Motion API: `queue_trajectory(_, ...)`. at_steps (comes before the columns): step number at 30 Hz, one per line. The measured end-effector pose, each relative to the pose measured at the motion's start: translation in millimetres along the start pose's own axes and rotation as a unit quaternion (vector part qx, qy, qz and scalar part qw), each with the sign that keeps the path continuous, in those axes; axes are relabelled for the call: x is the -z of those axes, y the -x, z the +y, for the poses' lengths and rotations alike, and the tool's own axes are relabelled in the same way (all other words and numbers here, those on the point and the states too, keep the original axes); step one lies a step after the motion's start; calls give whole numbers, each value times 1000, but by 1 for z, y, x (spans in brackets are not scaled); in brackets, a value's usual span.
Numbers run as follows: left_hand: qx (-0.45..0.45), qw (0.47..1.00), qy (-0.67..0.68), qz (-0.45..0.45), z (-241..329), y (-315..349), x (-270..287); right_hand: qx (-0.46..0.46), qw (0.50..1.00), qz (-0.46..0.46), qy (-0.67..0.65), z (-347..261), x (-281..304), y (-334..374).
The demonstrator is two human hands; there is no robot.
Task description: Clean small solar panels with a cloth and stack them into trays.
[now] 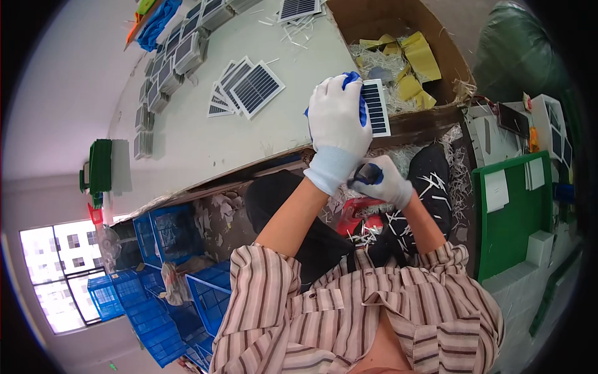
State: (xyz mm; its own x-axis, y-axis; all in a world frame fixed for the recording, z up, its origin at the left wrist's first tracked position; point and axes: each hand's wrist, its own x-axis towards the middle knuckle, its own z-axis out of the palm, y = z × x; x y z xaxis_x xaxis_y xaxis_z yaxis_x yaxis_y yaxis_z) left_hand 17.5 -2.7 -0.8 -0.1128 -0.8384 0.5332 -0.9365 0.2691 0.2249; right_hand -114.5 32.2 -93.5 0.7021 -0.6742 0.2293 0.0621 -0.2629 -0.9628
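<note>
A small panel (377,111) with dark cells and a white border was held by the left hand (339,118), a little above and to the right of the middle of the frame, near the table's edge. The left hand was covered with a white glove having blue parts; its fingers were bent closely, and the panel was partly hidden behind them. Just below, the right hand (387,181) was seen in a similar glove, with curled fingers. A dark area was visible at these fingers, but it was blurred, and it could not be told whether some object was gripped there.

On the pale table (193,140), to the left of the hands, a few similar panels (256,92) were spread one over another like a fan. Stacks of panels (190,53) were lined up along the far edge, in the upper left. In the upper right, a cardboard box (355,19) was filled partly with white strips (380,62) and yellow pieces (420,56). Thin scraps (433,184) were scattered also on the dark trousers (274,193). Blue crates (134,293) were placed in the lower left, and a green board (517,218) was seen at the right.
</note>
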Motion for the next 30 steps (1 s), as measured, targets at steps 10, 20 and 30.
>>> queue_trajectory(10, -14, 1000, -4, -5, 12, -3, 0, 88, 845, 407, -335, 88, -12, -82)
queue_trajectory(20, -35, 998, 44, -5, -5, -2, -2, 43, 883, 465, -54, 100, -3, -85)
queue_trajectory(30, -89, 989, 110, -53, 4, -4, -9, 66, 885, 322, -330, 144, 22, -105)
